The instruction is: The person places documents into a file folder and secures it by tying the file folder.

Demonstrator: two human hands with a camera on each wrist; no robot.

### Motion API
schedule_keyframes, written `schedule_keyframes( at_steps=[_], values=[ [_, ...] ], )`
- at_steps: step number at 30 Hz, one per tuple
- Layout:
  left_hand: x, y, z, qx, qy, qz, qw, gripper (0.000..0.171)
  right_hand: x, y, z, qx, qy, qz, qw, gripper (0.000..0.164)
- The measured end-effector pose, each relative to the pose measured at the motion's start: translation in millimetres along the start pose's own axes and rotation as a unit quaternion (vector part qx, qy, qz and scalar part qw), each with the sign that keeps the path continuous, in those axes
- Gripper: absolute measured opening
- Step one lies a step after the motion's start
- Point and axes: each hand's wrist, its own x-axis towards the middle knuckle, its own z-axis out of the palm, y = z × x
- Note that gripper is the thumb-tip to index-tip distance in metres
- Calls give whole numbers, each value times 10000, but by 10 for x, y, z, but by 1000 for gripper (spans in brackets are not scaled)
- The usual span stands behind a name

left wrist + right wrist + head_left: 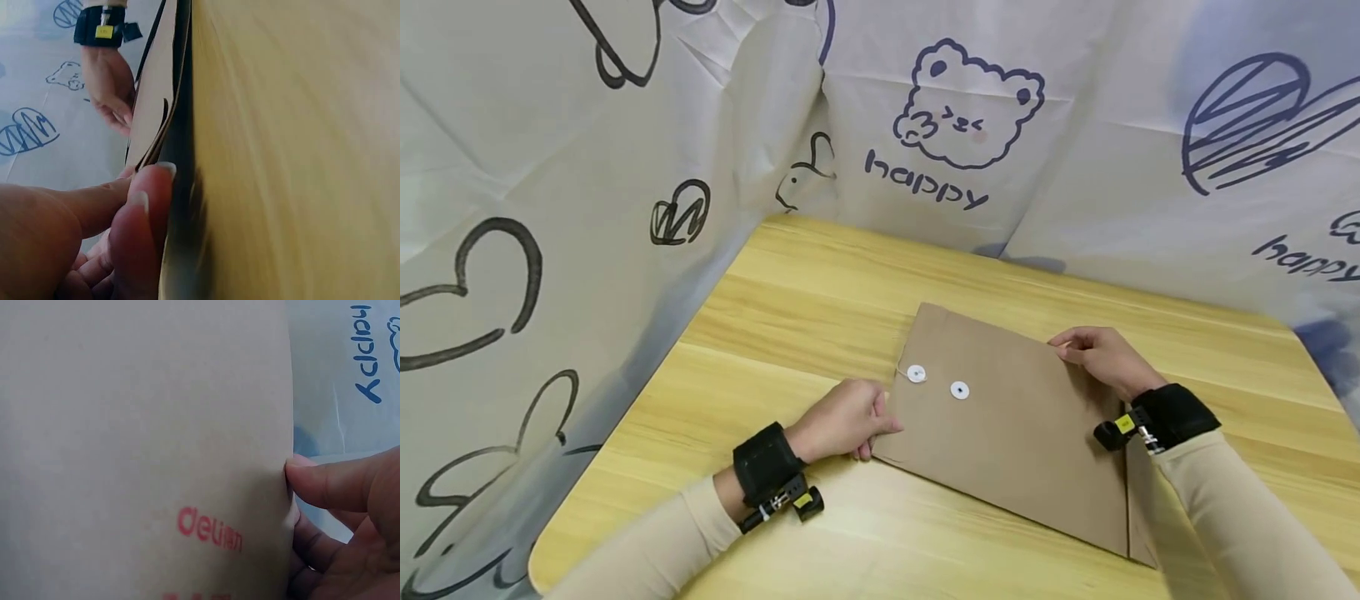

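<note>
A brown paper document envelope [1011,425] lies at a slant over the table, its near edge seemingly a little raised. Two white round buttons, the left button [916,374] with a thin string, sit on its left part. My left hand [844,419] pinches the envelope's left edge between thumb and fingers; the left wrist view shows layered paper [156,125] at the fingertips. My right hand [1103,358] pinches the far edge near the right corner, thumb on top. Red lettering [209,530] marks the envelope's surface in the right wrist view.
The light wood table [790,292] has rounded corners. White cloth [1075,183] with drawn hearts, a bear and lettering hangs behind and along the left. Another brown strip [1141,533] shows past the envelope's right edge, beyond a dark line. Black straps with small cameras circle both wrists.
</note>
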Motion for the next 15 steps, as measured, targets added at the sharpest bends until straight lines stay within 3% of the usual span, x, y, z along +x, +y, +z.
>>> schedule_keyframes(
  at_steps=[5,15],
  values=[
    [-3,19,88,80,-59,57,9999,29,78,31,37,-55,153,-73,9998,30],
    [86,54,134,1129,429,259,9923,32,134,126,108,154,581,-79,9982,31]
  ],
)
